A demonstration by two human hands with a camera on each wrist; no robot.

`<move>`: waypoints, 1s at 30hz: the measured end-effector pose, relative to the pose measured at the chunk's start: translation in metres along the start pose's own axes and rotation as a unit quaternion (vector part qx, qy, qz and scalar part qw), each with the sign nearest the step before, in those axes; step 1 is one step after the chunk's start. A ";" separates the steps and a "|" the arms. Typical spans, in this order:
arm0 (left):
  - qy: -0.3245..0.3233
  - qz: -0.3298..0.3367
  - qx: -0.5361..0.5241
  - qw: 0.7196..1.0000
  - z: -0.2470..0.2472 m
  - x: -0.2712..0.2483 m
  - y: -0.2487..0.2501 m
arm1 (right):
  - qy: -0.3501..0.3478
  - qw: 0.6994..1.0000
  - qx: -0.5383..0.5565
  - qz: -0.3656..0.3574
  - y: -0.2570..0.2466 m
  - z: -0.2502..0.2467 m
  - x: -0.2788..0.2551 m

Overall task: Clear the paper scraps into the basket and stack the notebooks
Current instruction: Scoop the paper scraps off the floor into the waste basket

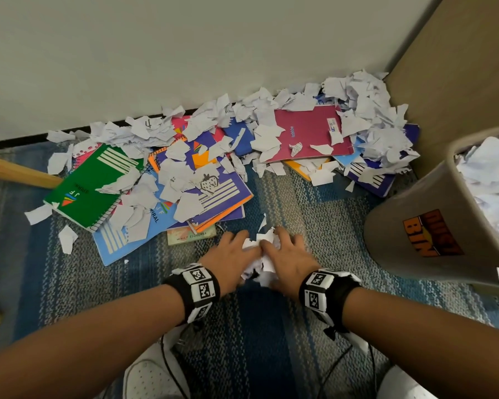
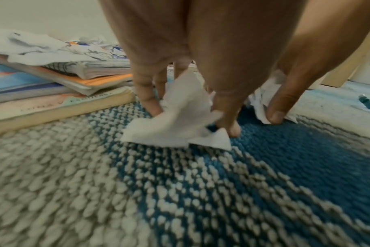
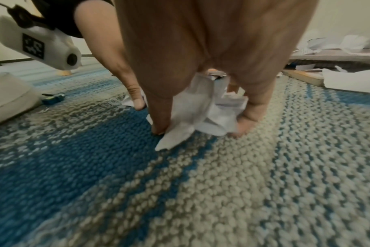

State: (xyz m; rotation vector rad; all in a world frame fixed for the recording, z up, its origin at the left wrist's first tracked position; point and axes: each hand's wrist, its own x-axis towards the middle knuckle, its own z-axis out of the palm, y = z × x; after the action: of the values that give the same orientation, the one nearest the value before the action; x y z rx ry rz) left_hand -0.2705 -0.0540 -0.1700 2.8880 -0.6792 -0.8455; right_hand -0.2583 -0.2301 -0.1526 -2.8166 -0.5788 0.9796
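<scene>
Both hands meet on the rug over a bunch of white paper scraps (image 1: 259,256). My left hand (image 1: 234,250) curls its fingers round the bunch from the left, and my right hand (image 1: 288,251) grips it from the right. The left wrist view shows the left fingers (image 2: 148,100) pinching crumpled scraps (image 2: 175,120). In the right wrist view the scraps (image 3: 207,113) sit between the right fingers. More scraps (image 1: 366,110) cover scattered notebooks: green (image 1: 90,185), magenta (image 1: 308,133), purple striped (image 1: 222,194). The grey basket (image 1: 415,226) leans at right, holding scraps.
A small paperback (image 1: 191,235) lies just beyond my left hand, under the notebook pile. A wooden leg (image 1: 18,171) crosses the left edge. The wall (image 1: 185,53) and a beige panel (image 1: 458,67) close off the back. White shoes (image 1: 153,378) and cables lie near me.
</scene>
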 end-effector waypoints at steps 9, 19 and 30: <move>-0.004 0.019 -0.121 0.992 -0.014 0.006 -0.006 | -0.019 0.999 -0.012 -0.041 0.006 -0.010 0.005; 0.089 0.033 -0.139 0.986 -0.074 0.020 -0.018 | 0.037 0.999 0.013 -0.037 0.006 -0.078 0.010; 0.186 0.115 -0.044 0.975 -0.264 0.046 0.015 | 0.135 0.989 -0.046 0.025 0.040 -0.249 -0.065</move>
State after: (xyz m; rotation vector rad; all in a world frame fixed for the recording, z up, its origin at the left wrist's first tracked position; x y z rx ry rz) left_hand -0.1037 -0.1053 0.0334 2.7030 -0.8806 -0.2871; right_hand -0.1385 -0.2857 0.0719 -2.9884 -0.5332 0.5743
